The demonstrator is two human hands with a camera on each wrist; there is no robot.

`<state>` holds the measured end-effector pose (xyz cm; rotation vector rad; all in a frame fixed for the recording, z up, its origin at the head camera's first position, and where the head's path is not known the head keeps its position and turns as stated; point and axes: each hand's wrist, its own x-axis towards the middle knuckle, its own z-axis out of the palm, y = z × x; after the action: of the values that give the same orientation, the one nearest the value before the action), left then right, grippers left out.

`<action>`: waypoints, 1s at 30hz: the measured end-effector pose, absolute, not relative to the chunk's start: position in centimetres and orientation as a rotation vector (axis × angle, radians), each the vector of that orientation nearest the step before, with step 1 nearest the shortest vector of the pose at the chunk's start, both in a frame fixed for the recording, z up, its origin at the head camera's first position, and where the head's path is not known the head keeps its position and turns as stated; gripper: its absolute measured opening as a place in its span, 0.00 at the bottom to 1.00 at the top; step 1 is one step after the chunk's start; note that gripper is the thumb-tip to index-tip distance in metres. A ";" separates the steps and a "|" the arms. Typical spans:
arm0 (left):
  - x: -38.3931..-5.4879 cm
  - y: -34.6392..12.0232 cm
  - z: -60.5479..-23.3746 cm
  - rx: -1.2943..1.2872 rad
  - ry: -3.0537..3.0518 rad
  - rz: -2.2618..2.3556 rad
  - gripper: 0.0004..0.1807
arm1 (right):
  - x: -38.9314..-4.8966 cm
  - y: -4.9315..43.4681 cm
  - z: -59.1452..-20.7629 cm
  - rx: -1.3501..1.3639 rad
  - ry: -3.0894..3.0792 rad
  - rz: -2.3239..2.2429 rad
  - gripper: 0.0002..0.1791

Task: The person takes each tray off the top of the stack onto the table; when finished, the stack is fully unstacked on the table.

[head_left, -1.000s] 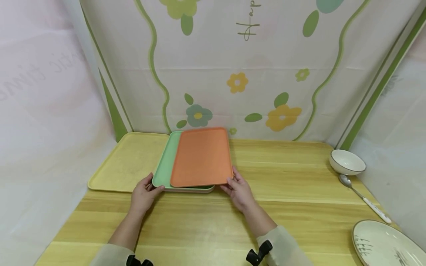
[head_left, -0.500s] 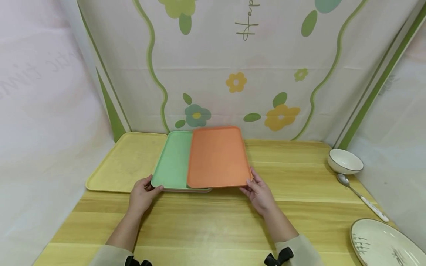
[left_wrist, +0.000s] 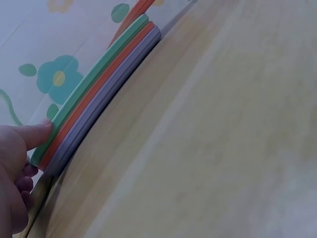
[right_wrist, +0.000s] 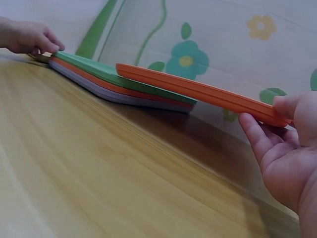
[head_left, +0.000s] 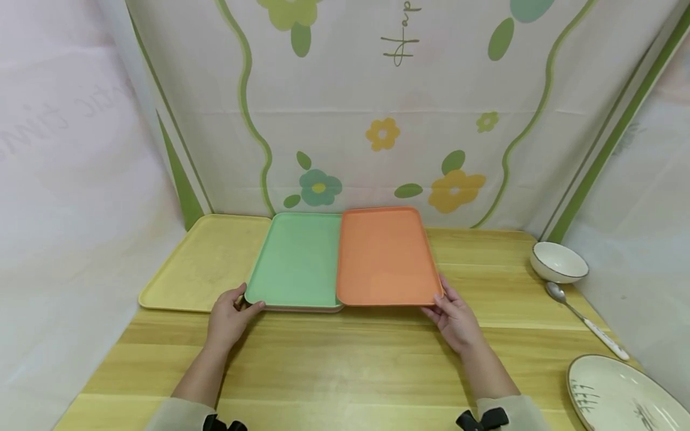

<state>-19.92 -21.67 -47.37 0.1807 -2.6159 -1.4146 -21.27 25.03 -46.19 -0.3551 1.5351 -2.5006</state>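
Note:
My right hand [head_left: 455, 320] grips an orange tray [head_left: 388, 257] by its near right corner, thumb over the rim and fingers underneath. In the right wrist view that orange tray [right_wrist: 198, 91] is raised off the table on my side, its far end overlapping the stack. A green tray [head_left: 302, 257] tops the stack, above another orange tray [right_wrist: 133, 92] and greyish-purple layers [right_wrist: 99, 89]. At the stack's near left corner, my left hand [head_left: 229, 320] pinches the green tray, thumb on its rim and fingers curled below, as the left wrist view shows.
A yellow tray [head_left: 207, 263] lies on the wooden table [head_left: 323, 371] left of the stack. Along the right side are a white bowl [head_left: 559, 262], a spoon [head_left: 587, 323] and a patterned plate [head_left: 620, 389]. A flowered cloth [head_left: 334, 90] hangs behind the table.
My right hand has drawn the upper orange tray to the right, uncovering most of the green tray. The left hand has stayed at the stack's corner.

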 end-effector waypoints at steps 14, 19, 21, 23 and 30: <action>-19.7 -22.0 -47.4 0.158 -2.749 -1.116 0.42 | -21.4 28.4 -46.9 -0.355 1.478 -2.542 0.36; -19.8 -22.1 -47.5 0.167 -2.739 -1.153 0.42 | -21.7 28.6 -47.4 -0.366 1.471 -2.510 0.38; -19.8 -22.1 -47.6 0.170 -2.736 -1.165 0.42 | -21.7 28.5 -47.5 -0.362 1.475 -2.489 0.39; -19.9 -22.2 -47.6 0.173 -2.738 -1.174 0.42 | -21.8 28.4 -47.6 -0.348 1.489 -2.467 0.40; -19.8 -22.2 -47.5 0.177 -2.749 -1.188 0.42 | -22.0 28.3 -47.5 -0.217 1.715 -2.344 0.42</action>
<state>-19.85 -22.16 -47.53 0.1771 -2.7495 -1.1879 -21.96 28.31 -47.50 -0.2167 1.7151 -2.3437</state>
